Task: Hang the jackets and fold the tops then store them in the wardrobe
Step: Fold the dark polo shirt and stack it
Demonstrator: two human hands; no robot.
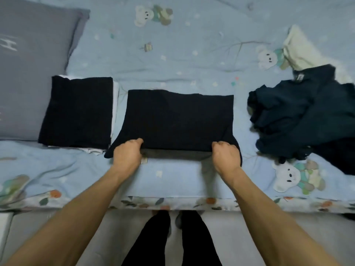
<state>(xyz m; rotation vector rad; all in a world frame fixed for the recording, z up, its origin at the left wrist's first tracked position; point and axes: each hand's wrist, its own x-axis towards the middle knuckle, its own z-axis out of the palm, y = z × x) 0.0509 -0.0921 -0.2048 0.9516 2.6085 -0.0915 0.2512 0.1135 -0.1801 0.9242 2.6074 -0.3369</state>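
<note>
A blue bedspread point(192, 54) printed with bears covers the bed. A grey pillow point(32, 60) lies at its left end. A heap of dark, unfolded clothes point(307, 116) sits at the right, well apart from the hands. In the middle lies a black top point(178, 120), partly folded; its near edge is lifted. A folded stack point(78, 112) rests just beside it on the left. The left hand point(127, 155) and right hand point(226, 156) each grip that near edge with curled fingers.
</note>
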